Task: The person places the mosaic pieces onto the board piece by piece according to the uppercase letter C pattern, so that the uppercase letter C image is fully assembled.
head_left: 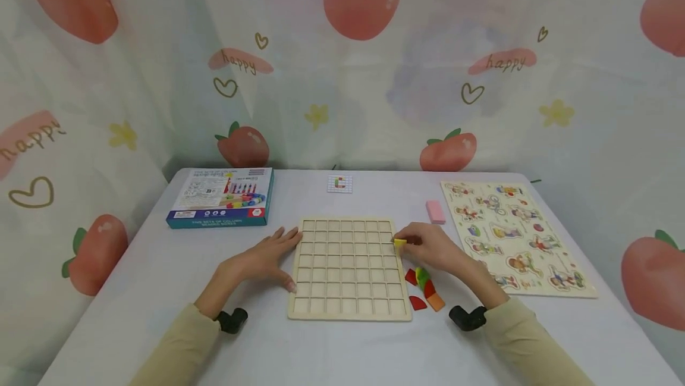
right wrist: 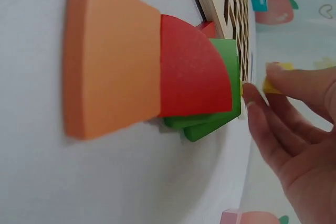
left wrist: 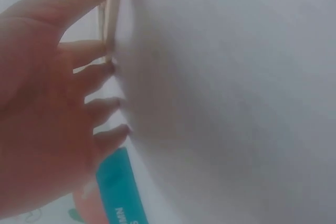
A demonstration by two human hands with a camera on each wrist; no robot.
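A pale wooden grid board (head_left: 348, 317) with rows of square compartments lies on the white table. My left hand (head_left: 263, 258) rests with spread fingers along its left edge, the thumb near the lower corner. My right hand (head_left: 430, 246) pinches a small yellow block (head_left: 399, 243) at the board's right edge; the same yellow block (right wrist: 278, 77) shows between thumb and fingers in the right wrist view. Just below that hand lie loose pieces: an orange block (right wrist: 115, 61), red quarter-round pieces (right wrist: 194, 69) and green pieces (right wrist: 223, 121), some stacked on each other.
A boxed set (head_left: 219, 198) lies at the back left. A small card (head_left: 339, 184) with a coloured pattern on a grid is at the back middle. To the right are a pink block (head_left: 436, 212) and a large picture puzzle board (head_left: 516, 240). A printed curtain (head_left: 364, 106) hangs behind the table.
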